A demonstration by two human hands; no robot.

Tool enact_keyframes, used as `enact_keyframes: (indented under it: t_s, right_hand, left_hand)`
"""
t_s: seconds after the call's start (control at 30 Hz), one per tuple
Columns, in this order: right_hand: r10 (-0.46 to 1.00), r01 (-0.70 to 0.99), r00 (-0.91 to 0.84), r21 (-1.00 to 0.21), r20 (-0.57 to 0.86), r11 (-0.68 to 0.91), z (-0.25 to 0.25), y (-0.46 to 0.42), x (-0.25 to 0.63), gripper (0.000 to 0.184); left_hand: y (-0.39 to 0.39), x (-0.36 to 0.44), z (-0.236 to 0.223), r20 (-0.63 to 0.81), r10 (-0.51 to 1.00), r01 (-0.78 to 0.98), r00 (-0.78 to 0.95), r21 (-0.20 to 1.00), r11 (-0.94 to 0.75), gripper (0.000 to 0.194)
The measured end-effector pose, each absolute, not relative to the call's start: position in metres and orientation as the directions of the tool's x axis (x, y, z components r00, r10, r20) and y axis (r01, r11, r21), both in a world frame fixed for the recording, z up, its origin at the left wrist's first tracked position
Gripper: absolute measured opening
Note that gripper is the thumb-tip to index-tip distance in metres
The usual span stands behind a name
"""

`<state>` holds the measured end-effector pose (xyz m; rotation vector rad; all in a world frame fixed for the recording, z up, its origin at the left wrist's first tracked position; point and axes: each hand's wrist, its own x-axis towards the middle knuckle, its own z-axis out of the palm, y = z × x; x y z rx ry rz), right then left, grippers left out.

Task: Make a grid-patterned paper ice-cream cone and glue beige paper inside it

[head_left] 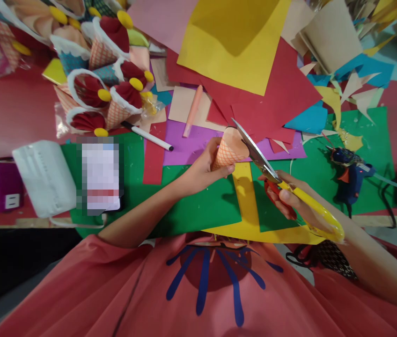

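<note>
My left hand (202, 169) is closed around a small checked orange-and-white cone (227, 152), its wide mouth pointing up and its inside plain peach. In my right hand (298, 201) is a pair of scissors (262, 163) with one yellow and one red handle. The blades slant up to the left and lie against the right side of the cone's rim. Whether they have the material between them, I cannot tell. Below both hands are a green sheet (198, 210) and a yellow strip (246, 194).
Finished-looking cones (117, 105) cluster at the upper left. Nearby lie a marker (149, 137), a peach pen (193, 110), a phone (100, 178) and a white power bank-like block (46, 178). Yellow (233, 42) and red sheets (297, 79) cover the back. A blue glue gun (349, 180) rests right.
</note>
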<state>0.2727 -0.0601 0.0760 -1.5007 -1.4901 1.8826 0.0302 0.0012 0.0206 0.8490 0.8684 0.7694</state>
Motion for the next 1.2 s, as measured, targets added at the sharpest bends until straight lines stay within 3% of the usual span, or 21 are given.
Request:
enact_keyframes:
  t_s: [0.43, 0.63, 0.83, 1.03, 1.2]
  right_hand:
    - [0.718, 0.323, -0.390, -0.816, -0.576, -0.479, 0.078, -0.059, 0.276, 0.055]
    - [0.700, 0.337, -0.401, -0.805, -0.591, -0.488, 0.083, -0.056, 0.276, 0.048]
    - [0.684, 0.322, -0.403, -0.794, -0.608, -0.516, 0.080, -0.057, 0.279, 0.043]
    - [0.693, 0.337, -0.380, -0.789, -0.613, -0.513, 0.076, -0.061, 0.285, 0.049]
    - [0.735, 0.382, -0.340, -0.800, -0.587, -0.462, 0.075, -0.062, 0.285, 0.054]
  left_hand:
    - [0.006, 0.029, 0.020, -0.175, 0.809, -0.125, 0.560, 0.948, 0.292, 0.055]
    - [0.007, 0.029, 0.025, -0.198, 0.789, -0.123, 0.582, 0.937, 0.326, 0.052]
    - [0.007, 0.027, 0.026, -0.169, 0.766, -0.197, 0.621, 0.912, 0.361, 0.037]
    - [0.008, 0.026, 0.022, -0.161, 0.752, -0.229, 0.639, 0.893, 0.386, 0.027]
    - [0.009, 0.026, 0.023, -0.173, 0.742, -0.246, 0.647, 0.874, 0.418, 0.032]
